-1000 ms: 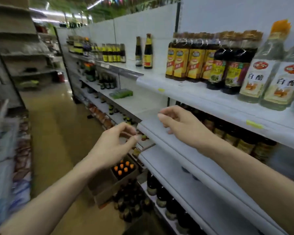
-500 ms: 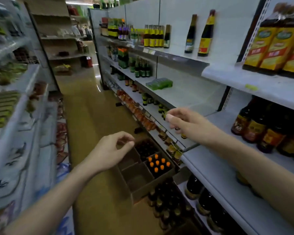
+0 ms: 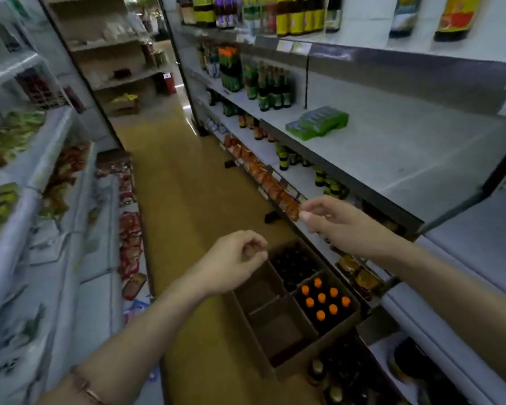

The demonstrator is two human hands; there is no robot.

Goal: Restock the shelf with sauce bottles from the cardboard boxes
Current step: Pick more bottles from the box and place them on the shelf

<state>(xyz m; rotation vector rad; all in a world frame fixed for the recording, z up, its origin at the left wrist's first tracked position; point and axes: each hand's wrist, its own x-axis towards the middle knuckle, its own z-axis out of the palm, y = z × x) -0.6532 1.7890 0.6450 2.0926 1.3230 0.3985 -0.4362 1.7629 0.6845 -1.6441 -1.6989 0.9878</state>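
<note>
**Shop aisle, shelving on both sides, open boxes on the floor**

Floor [image 3: 187,200]: yellowish, glossy, running from the lower centre of the frame up to the top centre; a bare strip lies between the two shelf runs.

Right of frame: white shelving [image 3: 406,159] in several tiers. The middle tier is largely bare, carrying only a green pack [image 3: 317,124] near its left end. Upper tiers hold rows of bottles [image 3: 270,89] with green and yellow labels. The lower tier front edge is hung with orange packets [image 3: 263,176].

Left of frame: a second shelf run [image 3: 50,176] with flat packets, blurred.

Lower centre-right, on the floor against the right shelving: a cardboard box [image 3: 278,325] with its top open. One compartment holds dark sauce bottles with orange caps [image 3: 322,299]; the compartments at its left are empty. A further box [image 3: 292,266] just above it in the frame holds dark bottles. More dark bottles stand at the bottom edge of the frame, detail unclear.

Left hand [image 3: 231,261]: centre of frame, above the floor beside the box, fingers curled in with thumb against them, holding nothing.

Right hand [image 3: 333,220]: right of centre, in front of the lower shelf edge, fingers loosely bent with the tips drawn together, holding nothing visible.
</note>
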